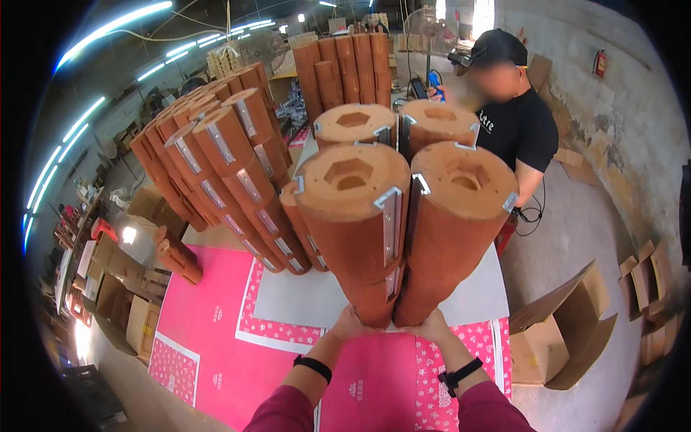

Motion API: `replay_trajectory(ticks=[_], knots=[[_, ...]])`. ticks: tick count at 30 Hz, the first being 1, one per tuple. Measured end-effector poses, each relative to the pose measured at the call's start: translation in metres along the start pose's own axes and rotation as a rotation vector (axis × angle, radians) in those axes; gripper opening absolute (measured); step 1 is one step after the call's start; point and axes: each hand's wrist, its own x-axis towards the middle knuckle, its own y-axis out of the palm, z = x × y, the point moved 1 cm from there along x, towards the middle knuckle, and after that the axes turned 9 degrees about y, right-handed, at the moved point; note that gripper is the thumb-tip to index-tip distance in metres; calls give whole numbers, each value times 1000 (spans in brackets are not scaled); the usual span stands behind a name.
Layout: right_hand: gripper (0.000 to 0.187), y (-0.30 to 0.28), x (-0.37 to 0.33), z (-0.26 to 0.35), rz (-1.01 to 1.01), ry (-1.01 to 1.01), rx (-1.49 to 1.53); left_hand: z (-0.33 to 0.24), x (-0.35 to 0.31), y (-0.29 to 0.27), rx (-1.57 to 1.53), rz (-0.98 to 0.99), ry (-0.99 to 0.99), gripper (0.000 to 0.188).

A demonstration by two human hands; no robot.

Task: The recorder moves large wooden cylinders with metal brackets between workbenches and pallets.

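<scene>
Two tall stacks of brown cylinders stand side by side right in front of me, a left stack [342, 234] and a right stack [461, 230]. Their top faces have a hexagonal recess with a round hole, and metal strips run down their sides. My left hand [350, 324] is pressed round the foot of the left stack, and my right hand [432, 325] round the foot of the right one. Both palms face inward; the fingertips are partly hidden behind the cylinders. Two similar stacks, a back left stack [354, 124] and a back right stack [440, 122], rise close behind.
More cylinder stacks [237, 173] crowd the table's left side, with others [345, 72] farther back. A short cylinder piece [178, 255] stands at the left edge. Pink printed sheeting [209, 302] covers the table. A person [515, 108] in black stands far right; an open carton [565, 331] is nearer.
</scene>
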Motion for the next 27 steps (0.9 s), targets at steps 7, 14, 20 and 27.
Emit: replay_trajectory(ticks=[7,14,20,27], knots=[[103,0,3,7,117,122,-60,32,-4,1,73,38,8,82],[95,-3,1,7,64,126,-116,15,0,1,-54,12,-18,75],[93,3,-1,8,43,153,-131,7,-3,2,-77,-6,-53,67],[90,0,1,17,52,184,-103,10,-8,10,-113,-99,-18,64]])
